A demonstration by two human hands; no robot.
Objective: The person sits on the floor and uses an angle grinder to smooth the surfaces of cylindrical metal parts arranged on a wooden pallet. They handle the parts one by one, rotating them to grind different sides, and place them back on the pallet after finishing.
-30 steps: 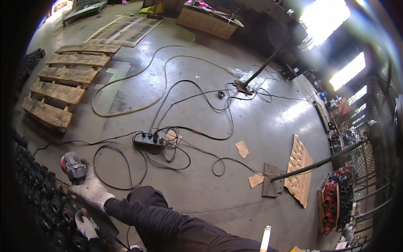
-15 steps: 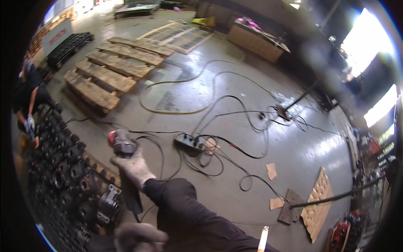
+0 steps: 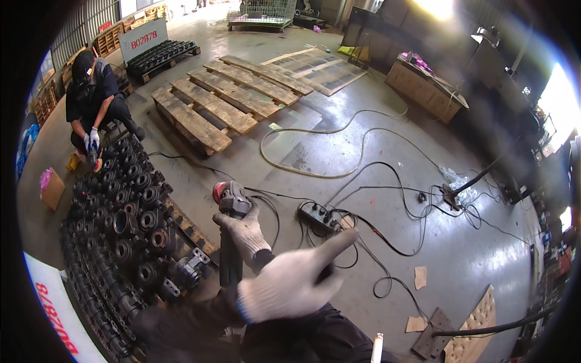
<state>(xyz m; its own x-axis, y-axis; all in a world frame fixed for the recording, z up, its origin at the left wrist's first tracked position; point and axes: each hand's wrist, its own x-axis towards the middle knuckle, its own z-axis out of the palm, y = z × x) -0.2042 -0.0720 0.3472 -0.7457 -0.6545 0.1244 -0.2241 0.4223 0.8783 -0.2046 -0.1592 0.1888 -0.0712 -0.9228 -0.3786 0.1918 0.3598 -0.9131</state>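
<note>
My right hand (image 3: 247, 235), in a whitish knitted glove, is closed around an angle grinder (image 3: 235, 204) with a grey head and a reddish disc side. The grinder's dark body hangs down below the hand. My left hand (image 3: 290, 284), gloved alike, crosses in front of my right sleeve. One finger stretches to the upper right, with a gap to the others, and it holds nothing I can see. Left of the grinder lie rows of dark cast metal parts (image 3: 148, 199) with round openings. A lighter bracket-like part (image 3: 192, 266) stands at their near edge.
A power strip (image 3: 318, 216) with tangled black cables lies on the floor to the right. Beyond are a wooden pallet (image 3: 224, 100) and a looped hose (image 3: 308, 173). A co-worker (image 3: 94, 100) crouches at far left with a tool. A cigarette (image 3: 377, 348) shows at the lower edge.
The view has swung left, so the scene sits further right and the co-worker shows fully. My left hand has risen from the lower edge and crossed to the right. The grinder stays in my right hand.
</note>
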